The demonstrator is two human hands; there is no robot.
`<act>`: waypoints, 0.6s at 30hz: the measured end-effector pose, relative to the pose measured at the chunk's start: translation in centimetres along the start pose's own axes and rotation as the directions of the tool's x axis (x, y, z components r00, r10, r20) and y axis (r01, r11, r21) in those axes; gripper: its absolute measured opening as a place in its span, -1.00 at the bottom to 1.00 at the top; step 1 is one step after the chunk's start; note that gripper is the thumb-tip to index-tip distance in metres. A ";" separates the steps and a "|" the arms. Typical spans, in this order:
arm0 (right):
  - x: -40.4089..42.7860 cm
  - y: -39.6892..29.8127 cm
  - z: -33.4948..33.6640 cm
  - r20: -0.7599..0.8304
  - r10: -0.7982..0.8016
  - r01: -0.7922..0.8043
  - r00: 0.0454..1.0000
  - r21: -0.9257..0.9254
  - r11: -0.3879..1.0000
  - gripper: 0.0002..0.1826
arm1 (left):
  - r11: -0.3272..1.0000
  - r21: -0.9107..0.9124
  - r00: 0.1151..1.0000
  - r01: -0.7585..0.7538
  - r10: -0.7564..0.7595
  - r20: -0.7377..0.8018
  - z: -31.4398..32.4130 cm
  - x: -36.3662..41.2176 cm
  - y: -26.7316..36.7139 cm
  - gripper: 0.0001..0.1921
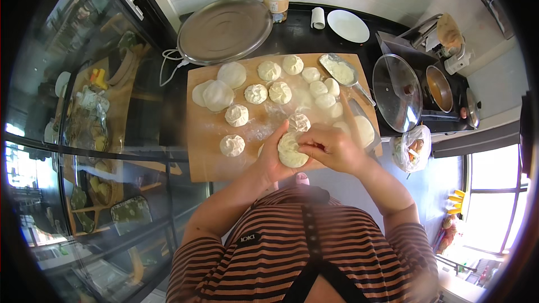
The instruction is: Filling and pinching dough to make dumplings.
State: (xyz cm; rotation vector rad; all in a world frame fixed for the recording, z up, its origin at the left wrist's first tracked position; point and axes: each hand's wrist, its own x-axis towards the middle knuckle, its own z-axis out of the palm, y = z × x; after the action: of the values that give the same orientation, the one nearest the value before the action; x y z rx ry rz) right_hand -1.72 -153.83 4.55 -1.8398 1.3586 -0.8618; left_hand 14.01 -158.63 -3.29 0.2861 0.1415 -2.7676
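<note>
My left hand (269,155) cups a round of dough with a partly gathered rim, a bun (290,154). The thumb and fingers of my right hand (337,145) pinch the bun's right edge. Both hands are above the near side of a floured wooden board (204,134). Just beyond them sits a pleated bun (299,122), partly hidden. Several more pleated buns (256,94) stand at the board's middle and left. Flat dough wrappers (218,96) overlap at the left. Small dough pieces (325,101) lie to the right.
A metal scoop (339,69) holds flour at the board's far right. A large round metal pan (225,29) lies behind the board, near a plastic bottle (276,2) and a white plate (348,26). Rightward are a glass lid (396,97), a pot (439,88) and a hanging plastic bag (412,151).
</note>
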 end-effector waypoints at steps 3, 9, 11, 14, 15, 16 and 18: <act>0.8 1.0 0.2 0.001 -0.291 0.288 0.957 -0.139 0.947 -0.82 | 0.999 0.005 0.997 -0.033 0.033 -0.068 0.4 -0.1 0.0 -0.47; 1.4 -1.2 -1.3 0.038 -0.355 0.350 0.934 -0.291 0.890 -0.82 | 0.993 0.036 0.986 -0.112 0.116 -0.123 1.5 -0.1 -0.1 -0.48; 1.5 -1.2 -1.7 0.096 -0.431 0.435 0.897 -0.367 0.822 -0.83 | 0.988 0.059 0.973 -0.141 0.149 -0.174 2.1 -0.1 -0.4 -0.48; 1.3 -0.7 -1.9 0.131 -0.487 0.495 0.864 -0.403 0.770 -0.82 | 0.979 0.098 0.954 -0.181 0.199 -0.224 2.7 0.1 -1.3 -0.49; 1.3 -0.8 -1.9 0.135 -0.495 0.505 0.858 -0.397 0.767 -0.82 | 0.976 0.092 0.943 -0.200 0.217 -0.251 2.4 0.2 -1.4 -0.52; 1.2 -0.9 -2.0 0.154 -0.513 0.529 0.844 -0.392 0.753 -0.82 | 0.972 0.086 0.932 -0.218 0.234 -0.278 2.1 0.3 -1.5 -0.56; 1.1 -0.9 -2.3 0.175 -0.535 0.558 0.826 -0.382 0.737 -0.82 | 0.972 0.060 0.944 -0.229 0.236 -0.231 1.6 0.2 -1.4 -0.57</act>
State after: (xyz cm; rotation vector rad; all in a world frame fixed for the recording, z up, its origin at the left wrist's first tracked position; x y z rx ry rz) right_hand -2.90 -155.00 6.63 -2.6678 1.0161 -0.8310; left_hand 13.03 -157.59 -1.70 0.6021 0.1141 -2.4955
